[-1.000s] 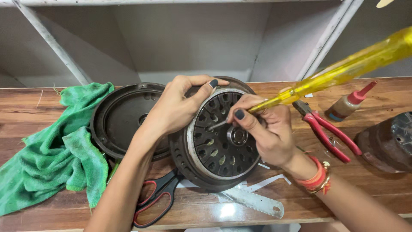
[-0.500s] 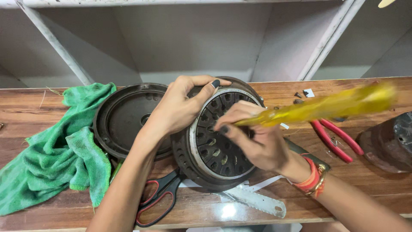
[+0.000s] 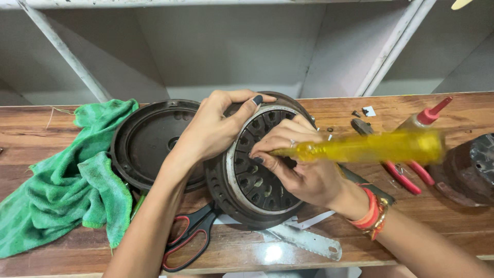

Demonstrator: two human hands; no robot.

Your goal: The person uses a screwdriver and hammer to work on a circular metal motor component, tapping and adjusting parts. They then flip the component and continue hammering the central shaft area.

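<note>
Mid-step on a fan motor, propped on edge on a wooden desk and worked on from its open, vented face. Left hand curled over the motor's upper rim, fingers closed on the metal band to steady it. Right hand wrapped around a screwdriver with a clear yellow handle, handle blurred and trailing out past the wrist, tip buried among the inner slots just beneath the fingertips and not visible. Judged from the grip: a screw or clip inside the rotor being worked, with the next move likely calling for a firm brace from the left hand and a square seating of the tip before any turn. Black round cover lying flat behind the left forearm, green cloth further out on that side. Scissors and a steel ruler near the elbows; red-handled pliers and a red-capped bottle beyond the right wrist.
</note>
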